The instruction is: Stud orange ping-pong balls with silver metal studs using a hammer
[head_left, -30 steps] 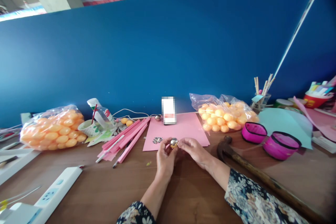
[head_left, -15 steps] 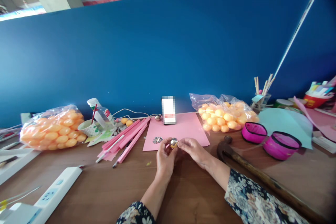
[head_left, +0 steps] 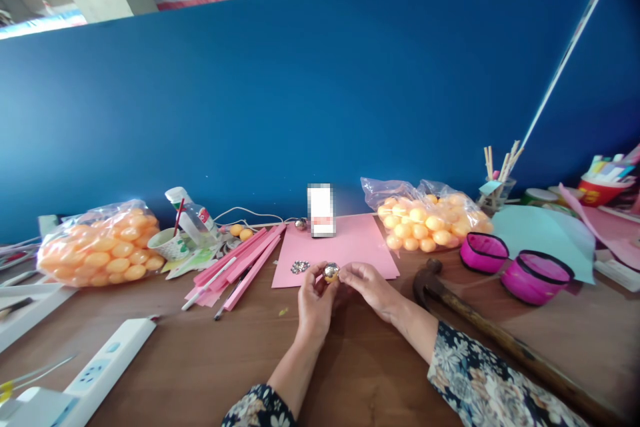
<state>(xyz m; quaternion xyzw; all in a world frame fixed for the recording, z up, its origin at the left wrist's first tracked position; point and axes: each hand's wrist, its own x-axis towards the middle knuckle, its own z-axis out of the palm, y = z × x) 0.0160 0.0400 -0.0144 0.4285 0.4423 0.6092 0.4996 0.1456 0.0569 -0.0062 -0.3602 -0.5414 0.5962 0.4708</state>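
My left hand [head_left: 316, 301] grips a small shiny ball [head_left: 331, 272], silvery with gold tones, between thumb and fingers. At the ball's right side are the pinched fingers of my right hand [head_left: 367, 285]; whatever they hold, if anything, is too small to make out. Both hands are just in front of a pink sheet of paper [head_left: 350, 250] on the brown table. On that sheet, left of the ball, lies a little pile of shiny silver pieces [head_left: 301, 267]. A second shiny ball [head_left: 301, 224] rests at the sheet's far edge.
A phone [head_left: 321, 210] stands behind the hands. Bags of orange balls [head_left: 115, 250] [head_left: 425, 220] lie left and right. Pink paper strips [head_left: 243, 263] and a power strip [head_left: 100, 370] are on the left. A hammer [head_left: 490, 323] and magenta bands [head_left: 537, 278] lie on the right.
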